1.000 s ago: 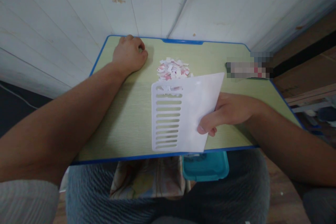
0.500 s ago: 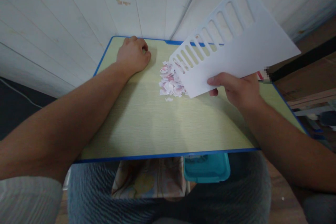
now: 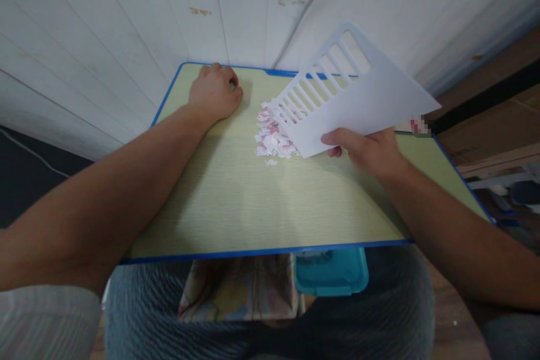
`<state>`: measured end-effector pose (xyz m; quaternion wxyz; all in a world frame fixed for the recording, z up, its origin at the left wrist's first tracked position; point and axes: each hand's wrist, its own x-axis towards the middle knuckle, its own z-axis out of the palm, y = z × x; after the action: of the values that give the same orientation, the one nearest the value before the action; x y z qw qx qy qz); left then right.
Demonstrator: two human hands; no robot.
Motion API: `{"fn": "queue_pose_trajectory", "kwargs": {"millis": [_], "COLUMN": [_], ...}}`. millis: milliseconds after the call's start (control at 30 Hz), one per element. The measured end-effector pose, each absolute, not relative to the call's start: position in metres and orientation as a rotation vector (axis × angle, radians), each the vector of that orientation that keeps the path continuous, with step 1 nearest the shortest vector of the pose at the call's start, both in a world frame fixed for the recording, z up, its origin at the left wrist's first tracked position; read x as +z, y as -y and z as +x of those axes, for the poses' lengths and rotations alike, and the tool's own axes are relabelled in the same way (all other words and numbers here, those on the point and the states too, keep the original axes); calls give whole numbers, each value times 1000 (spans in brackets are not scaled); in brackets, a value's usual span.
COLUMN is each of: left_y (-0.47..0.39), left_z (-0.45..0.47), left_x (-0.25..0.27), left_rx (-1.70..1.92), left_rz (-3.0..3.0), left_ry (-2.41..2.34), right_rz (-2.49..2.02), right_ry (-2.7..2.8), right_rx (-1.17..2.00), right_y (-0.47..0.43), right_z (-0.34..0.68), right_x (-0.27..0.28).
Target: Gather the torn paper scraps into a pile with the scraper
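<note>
My right hand point(image 3: 371, 152) grips a flat white scraper point(image 3: 346, 107) by its lower edge, thumb on top. A row of long slots runs along the scraper's far edge. Its left end meets a small heap of torn paper scraps point(image 3: 274, 138), white with pink marks, and hides part of the heap. One loose scrap point(image 3: 270, 162) lies just in front of the pile. Left of the heap, my left hand point(image 3: 215, 90) rests on the table point(image 3: 236, 202) with its fingers curled in, and no object shows in it.
The pale green table has a blue rim and stands against a white plank wall point(image 3: 244, 5) with a cable point(image 3: 306, 8). Below the front edge are a teal plastic container point(image 3: 333, 275) and a patterned fabric box point(image 3: 240, 292). Cardboard point(image 3: 489, 124) stands at the right.
The scraper and my right hand have moved slightly left, and the scraper's raised far end has come down lower. My left hand stays in place.
</note>
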<state>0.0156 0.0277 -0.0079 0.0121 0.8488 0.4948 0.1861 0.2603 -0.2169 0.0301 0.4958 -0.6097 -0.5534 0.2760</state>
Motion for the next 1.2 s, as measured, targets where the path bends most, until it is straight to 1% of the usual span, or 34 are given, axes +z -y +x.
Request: {"fn": "queue_pose_trajectory", "kwargs": {"millis": [367, 633, 700, 833, 900, 1200], "left_y": [-31, -24, -25, -28, -29, -35], "left_z": [15, 16, 16, 15, 15, 12], "left_x": [-12, -5, -6, -9, -10, -14], "left_rx": [648, 578, 594, 608, 609, 653], "left_rz": [2618, 2594, 2613, 2629, 2632, 2600], "left_ry": [-1520, -1531, -1538, -1531, -1530, -1496], "right_rz": [-1445, -1386, -1361, -1328, -1369, -1497], "right_ry": [1389, 1465, 1417, 1264, 1222, 1325], "right_rx": [864, 1099, 1030, 676, 567, 585], "right_y": [227, 237, 232, 219, 215, 217], "right_z": [247, 231, 235, 254, 263, 268], "right_x": [33, 35, 33, 30, 30, 29]}}
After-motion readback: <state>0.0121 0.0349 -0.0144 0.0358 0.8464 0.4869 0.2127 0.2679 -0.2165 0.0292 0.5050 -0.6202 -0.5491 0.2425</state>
